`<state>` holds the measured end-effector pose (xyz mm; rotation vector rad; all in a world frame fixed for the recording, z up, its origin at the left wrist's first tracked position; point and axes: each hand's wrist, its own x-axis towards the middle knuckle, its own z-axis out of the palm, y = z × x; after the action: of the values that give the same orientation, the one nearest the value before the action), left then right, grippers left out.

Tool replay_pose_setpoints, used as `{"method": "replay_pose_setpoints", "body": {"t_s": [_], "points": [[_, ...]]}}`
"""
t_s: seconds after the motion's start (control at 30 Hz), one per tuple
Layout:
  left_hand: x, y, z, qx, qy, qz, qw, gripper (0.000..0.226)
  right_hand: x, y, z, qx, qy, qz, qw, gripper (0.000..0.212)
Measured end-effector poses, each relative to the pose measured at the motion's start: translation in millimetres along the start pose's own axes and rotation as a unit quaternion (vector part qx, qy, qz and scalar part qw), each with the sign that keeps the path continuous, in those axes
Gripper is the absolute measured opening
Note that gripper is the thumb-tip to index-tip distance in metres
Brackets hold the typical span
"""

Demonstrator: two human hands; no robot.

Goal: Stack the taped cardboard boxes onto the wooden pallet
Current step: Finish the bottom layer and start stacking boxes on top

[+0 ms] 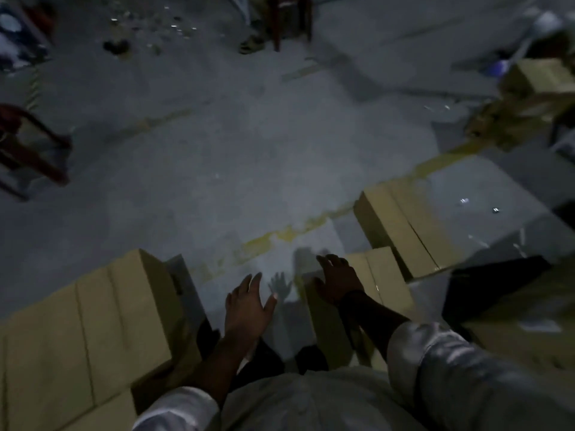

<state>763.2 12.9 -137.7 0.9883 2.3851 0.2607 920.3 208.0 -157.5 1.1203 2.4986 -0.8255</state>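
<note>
While you are leaning forward over the dim, blurred concrete floor (217, 166), you are holding your left hand (249, 306) out flat in the lower middle of the frame, fingers straight and fanned above bare grey concrete and gripping nothing; its spread shadow (280, 284) is falling just ahead of it. Your right hand (339, 281) is reaching beside it, palm down with the fingers loosely bent and apart, over the near left corner of a small cardboard box (382, 275); the blur is hiding whether the skin is touching the board. That box is lying flat on the floor, matte tan, with a seam running along its top. Just beyond it, toward the right of the frame, a longer box (401, 228) is sitting at an angle, its glossy top strip catching light. At the lower left, a large box (87, 321) is showing broad smooth panels and sharp corners. Another box (541, 79) is sitting at the upper right edge. A worn yellow painted line (295, 231) is crossing the floor diagonally, and a flat dark panel (485, 290) is lying at the right. Your pale rolled sleeves (435, 353) are filling the bottom edge. A dark red stool (28, 144) is standing at the left edge.
</note>
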Motion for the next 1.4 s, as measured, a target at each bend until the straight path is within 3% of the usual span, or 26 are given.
{"method": "replay_pose_setpoints", "body": {"t_s": [0.2,0.4,0.53,0.77,0.87,0.97,1.07,1.2,1.4], "points": [[65.6,11.3,-11.2,0.029,-0.062,0.072,0.995,0.091,8.6,27.0,-3.5,0.064,0.036,0.118,0.99,0.069],[139.2,17.7,-11.8,0.065,-0.118,0.164,0.977,0.088,23.5,36.8,-0.5,0.107,0.067,0.258,0.958,0.068],[163.0,49.2,0.6,0.052,-0.182,0.211,0.959,0.068,19.0,40.6,7.2,0.163,0.109,0.334,0.922,0.067],[149.5,91.3,74.8,-0.043,-0.251,0.211,0.944,0.062,-36.5,88.9,24.9,0.165,0.129,0.417,0.885,0.065],[120.5,114.0,92.9,-0.07,-0.334,0.108,0.934,0.067,-59.9,127.5,34.9,0.145,0.105,0.419,0.89,0.065],[104.0,121.7,142.1,-0.115,-0.348,0.061,0.928,0.06,-73.0,177.6,56.0,0.114,0.08,0.392,0.909,0.066],[91.9,127.7,198.4,-0.135,-0.322,0.0,0.937,0.058,-70.0,232.7,84.7,0.104,0.054,0.36,0.925,0.066],[88.9,143.0,291.0,-0.18,-0.268,-0.074,0.944,0.065,-48.3,304.6,139.0,0.069,0.085,0.304,0.946,0.067],[112.0,160.3,457.8,-0.252,-0.156,-0.136,0.945,0.075,8.1,421.7,236.2,0.014,0.049,0.22,0.974,0.073]]}}
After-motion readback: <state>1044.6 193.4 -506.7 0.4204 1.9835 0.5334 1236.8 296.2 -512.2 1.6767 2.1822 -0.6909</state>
